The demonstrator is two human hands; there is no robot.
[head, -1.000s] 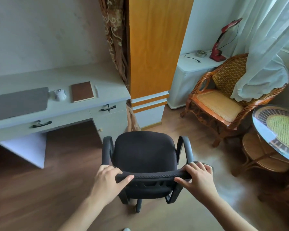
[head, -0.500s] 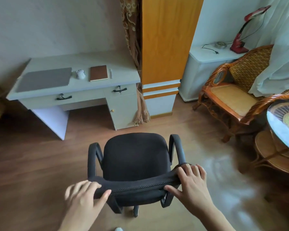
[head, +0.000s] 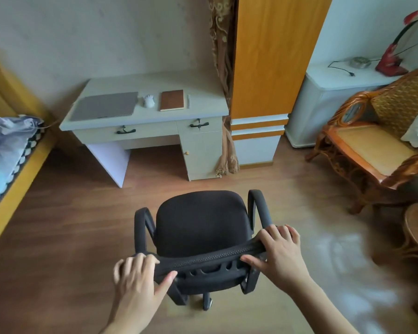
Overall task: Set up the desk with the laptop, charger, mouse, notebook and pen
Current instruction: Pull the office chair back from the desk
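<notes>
Both hands grip the top rail of the black fabric swivel chair with looped armrests [head: 200, 227]: the left hand [head: 138, 283] has its fingers curled over the rail's left end with the thumb beneath, and the right hand [head: 279, 255] clamps the right end the same way. The chair stands on the wooden floor, well apart from the pale grey desk with two black drawer handles [head: 203, 79], its seat facing the kneehole. On the desktop, the closed grey laptop [head: 104, 106] lies toward the left edge with its long axis along the front edge; the small white mouse [head: 148, 101] sits just beside it, pointing toward the back wall; the brown-covered notebook [head: 172, 100] lies right of the mouse, long axis running front to back; and a thin pale pen [head: 188, 101] lies alongside it, parallel. No charger can be made out. Pushed off-line, the chair's armrests could probably knock the drawer front or side cabinet and jolt the desktop items.
</notes>
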